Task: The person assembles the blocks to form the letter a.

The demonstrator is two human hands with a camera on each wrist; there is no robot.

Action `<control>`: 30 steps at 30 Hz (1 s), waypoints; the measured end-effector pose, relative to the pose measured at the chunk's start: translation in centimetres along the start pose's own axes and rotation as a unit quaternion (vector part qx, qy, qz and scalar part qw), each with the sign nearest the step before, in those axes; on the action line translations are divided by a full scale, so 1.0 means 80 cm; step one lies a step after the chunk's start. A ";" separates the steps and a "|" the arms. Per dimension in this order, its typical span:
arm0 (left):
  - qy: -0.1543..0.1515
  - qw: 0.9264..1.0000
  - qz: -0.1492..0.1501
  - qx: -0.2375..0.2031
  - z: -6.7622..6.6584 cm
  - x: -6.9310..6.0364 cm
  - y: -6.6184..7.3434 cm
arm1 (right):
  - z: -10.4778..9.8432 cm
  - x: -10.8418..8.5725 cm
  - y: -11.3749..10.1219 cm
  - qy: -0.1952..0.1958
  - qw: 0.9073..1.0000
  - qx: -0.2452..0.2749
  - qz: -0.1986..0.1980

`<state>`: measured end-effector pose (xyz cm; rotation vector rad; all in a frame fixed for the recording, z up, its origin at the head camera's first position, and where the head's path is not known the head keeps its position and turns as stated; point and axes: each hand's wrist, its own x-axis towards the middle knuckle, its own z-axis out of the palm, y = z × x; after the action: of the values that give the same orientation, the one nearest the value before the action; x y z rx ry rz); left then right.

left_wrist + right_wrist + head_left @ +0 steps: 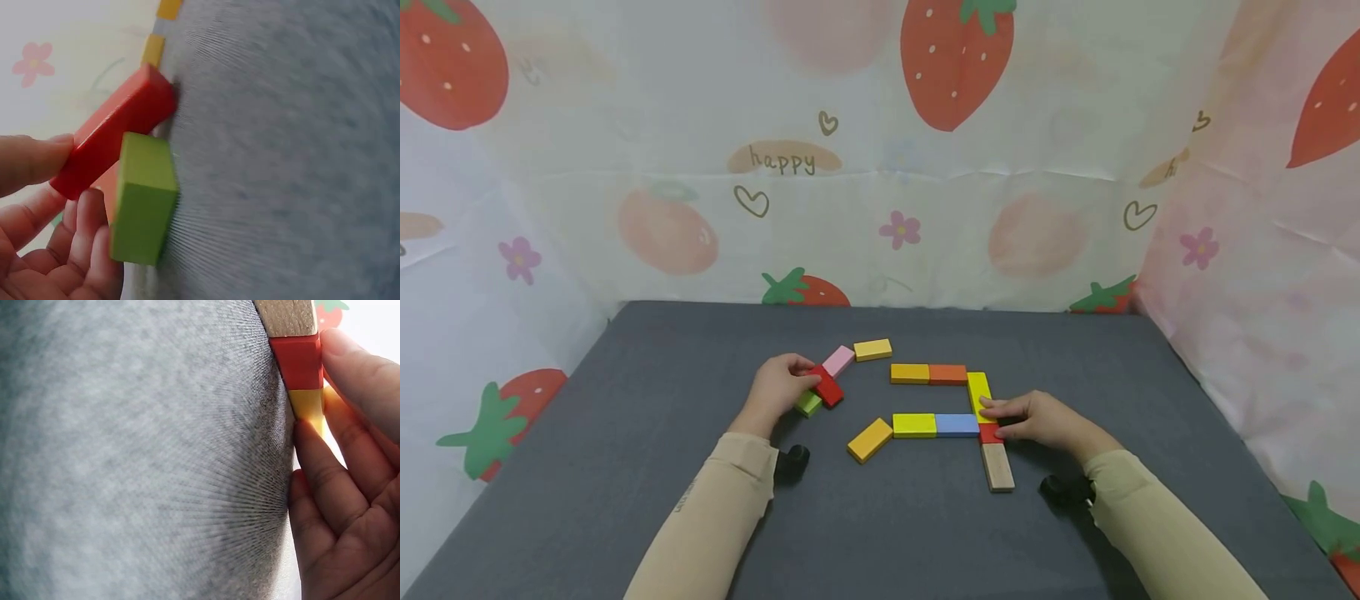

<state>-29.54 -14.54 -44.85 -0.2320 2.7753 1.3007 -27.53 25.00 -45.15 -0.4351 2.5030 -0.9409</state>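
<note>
My left hand (pixel 772 390) pinches a red block (pixel 827 387) between thumb and fingers. In the left wrist view that red block (pixel 119 131) is tilted, and a light green block (pixel 147 197) stands beside the fingers. From above, the green block (pixel 808 404) lies just under the hand and a pink block (pixel 838 361) just beyond it. On the right, my right hand (pixel 1041 421) touches the corner of the layout with extended fingers. Its thumb is at a second red block (pixel 299 362), its fingertips at a long yellow block (pixel 977 392).
A plain wooden block (pixel 997 467) adjoins the red one. A blue block (pixel 957 425) and a yellow block (pixel 914 425) form a row, with an angled orange-yellow block (pixel 870 440) at its end. Farther back are an orange block (pixel 947 374) and yellow blocks on the grey tabletop (pixel 880 533).
</note>
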 end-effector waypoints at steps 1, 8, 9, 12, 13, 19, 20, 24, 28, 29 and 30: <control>0.000 1.000 0.001 -0.006 -0.001 0.000 0.001 | 0.000 0.000 0.000 0.001 1.000 0.000 0.000; -0.010 1.000 0.005 -0.021 -0.002 -0.003 0.007 | -0.001 -0.001 0.000 0.004 1.000 -0.006 -0.024; -0.012 1.000 0.006 -0.021 -0.003 -0.004 0.008 | -0.001 -0.002 0.000 0.004 1.000 -0.007 -0.025; -0.016 0.999 0.008 -0.031 -0.006 -0.008 0.010 | 0.000 -0.002 0.000 0.004 1.000 -0.007 -0.021; -0.019 0.999 0.009 -0.036 -0.007 -0.009 0.011 | 0.000 -0.002 0.001 0.004 1.000 -0.007 -0.020; -0.034 0.997 0.013 -0.070 -0.015 -0.023 0.018 | -0.001 -0.001 0.001 -0.001 1.000 -0.004 -0.016; -0.038 0.996 0.014 -0.073 -0.016 -0.026 0.019 | -0.001 -0.001 0.001 -0.002 1.000 -0.002 -0.017; -0.058 0.995 0.019 -0.082 -0.018 -0.041 0.025 | -0.002 -0.002 0.000 -0.004 1.000 -0.001 -0.022; -0.081 0.993 0.028 -0.076 -0.018 -0.056 0.030 | -0.002 -0.003 -0.001 -0.004 1.000 -0.002 -0.023; -0.087 0.993 0.030 -0.073 -0.017 -0.059 0.030 | -0.002 -0.003 -0.002 -0.003 1.000 -0.003 -0.022; -0.092 0.993 0.034 -0.069 -0.017 -0.063 0.030 | -0.002 -0.003 -0.002 -0.002 1.000 -0.003 -0.022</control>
<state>-25.01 -13.49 -41.52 -0.0219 2.5660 1.4517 -27.38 25.03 -44.87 -0.4944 2.5023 -0.9480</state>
